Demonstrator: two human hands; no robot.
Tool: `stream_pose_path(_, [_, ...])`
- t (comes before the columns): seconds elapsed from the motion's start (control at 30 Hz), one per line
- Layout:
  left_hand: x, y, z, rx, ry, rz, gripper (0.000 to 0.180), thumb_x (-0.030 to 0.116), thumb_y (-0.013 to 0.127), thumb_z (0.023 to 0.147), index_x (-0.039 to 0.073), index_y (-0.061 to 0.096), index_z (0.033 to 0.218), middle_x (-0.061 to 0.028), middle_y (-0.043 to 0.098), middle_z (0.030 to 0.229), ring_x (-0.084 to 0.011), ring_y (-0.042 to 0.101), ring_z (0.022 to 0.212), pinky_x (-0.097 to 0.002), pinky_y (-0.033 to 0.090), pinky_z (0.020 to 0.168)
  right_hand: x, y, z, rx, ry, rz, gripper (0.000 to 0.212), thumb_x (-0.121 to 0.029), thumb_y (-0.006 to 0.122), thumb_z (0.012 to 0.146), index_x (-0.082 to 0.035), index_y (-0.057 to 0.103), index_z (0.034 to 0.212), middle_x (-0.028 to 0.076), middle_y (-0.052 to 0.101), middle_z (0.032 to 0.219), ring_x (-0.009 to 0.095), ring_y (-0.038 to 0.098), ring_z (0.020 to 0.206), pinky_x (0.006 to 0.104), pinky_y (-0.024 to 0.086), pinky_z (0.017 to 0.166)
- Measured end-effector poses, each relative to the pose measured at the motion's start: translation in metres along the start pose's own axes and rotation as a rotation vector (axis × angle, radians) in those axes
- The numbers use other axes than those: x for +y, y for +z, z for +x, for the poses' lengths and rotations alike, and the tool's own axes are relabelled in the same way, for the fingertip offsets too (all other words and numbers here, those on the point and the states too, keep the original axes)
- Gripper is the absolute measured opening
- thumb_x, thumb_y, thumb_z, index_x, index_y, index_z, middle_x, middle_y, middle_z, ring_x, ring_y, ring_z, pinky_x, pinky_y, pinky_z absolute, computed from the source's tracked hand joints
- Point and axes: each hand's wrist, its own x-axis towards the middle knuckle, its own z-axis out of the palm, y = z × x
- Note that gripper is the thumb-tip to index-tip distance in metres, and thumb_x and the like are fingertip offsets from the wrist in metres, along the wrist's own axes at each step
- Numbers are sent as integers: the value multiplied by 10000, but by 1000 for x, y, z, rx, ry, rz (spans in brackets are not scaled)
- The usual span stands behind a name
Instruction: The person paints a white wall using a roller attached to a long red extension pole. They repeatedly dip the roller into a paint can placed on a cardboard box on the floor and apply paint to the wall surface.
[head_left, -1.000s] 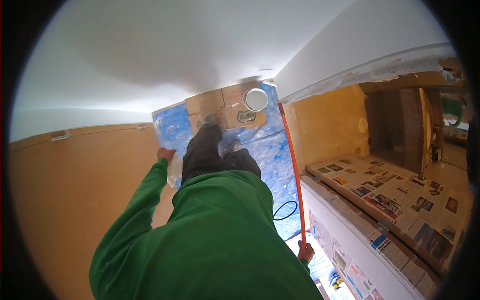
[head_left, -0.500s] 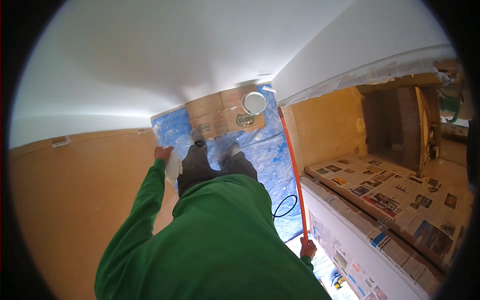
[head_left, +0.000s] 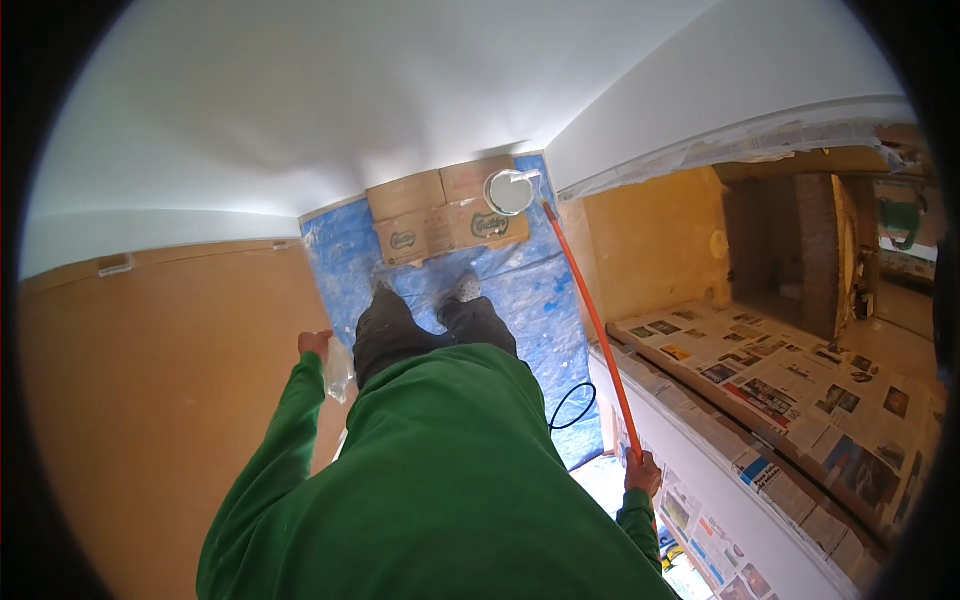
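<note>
Orange pole point(head_left: 594, 317) stretching ahead of right grip point(head_left: 643, 473) clasping it, plastic point(head_left: 338, 372) below pinching left grip point(head_left: 316, 344)

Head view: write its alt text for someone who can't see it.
A person's right hand grips a long orange pole, its white head at a round bucket. The left hand holds something thin and pale; cardboard lies on blue sheeting underfoot, newspaper to the right.
</note>
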Motion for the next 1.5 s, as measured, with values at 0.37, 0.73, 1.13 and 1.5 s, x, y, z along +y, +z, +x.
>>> stream_pose_path(0.37, [24,10,37,-7,137,74,455,333,734,678,-91,649,818,-174,629,661,-264,596,606,-441,455,614,-11,-26,2,38,-90,-140,428,-533,621,741,-122,659,855,157,657,741,371,635,718,468,503,678])
stream_pose_path(0.73, [-112,11,-70,-464,317,395,171,210,597,797,131,714,895,-140,664,792,-223,634,698,-371,497,600,-150,-48,47,34,-311,-32,495,-498,630,748,-19,680,861,223,648,816,388,627,791,455,486,719])
stream_pose_path(1.13, [-314,-14,-31,-166,-120,252,496,189,765,642,-123,587,984,-176,638,880,-240,596,836,-389,473,770,-129,-10,33,40,-366,5,444,-472,596,787,-49,690,886,231,635,793,387,624,783,467,476,697])
stream_pose_path(1.5, [-229,-28,-22,-379,191,50,438,193,764,629,-170,594,807,-194,625,811,-244,586,694,-387,479,628,-120,15,-7,-67,-277,49,505,-506,561,799,-41,670,962,223,639,966,402,602,924,469,468,808])
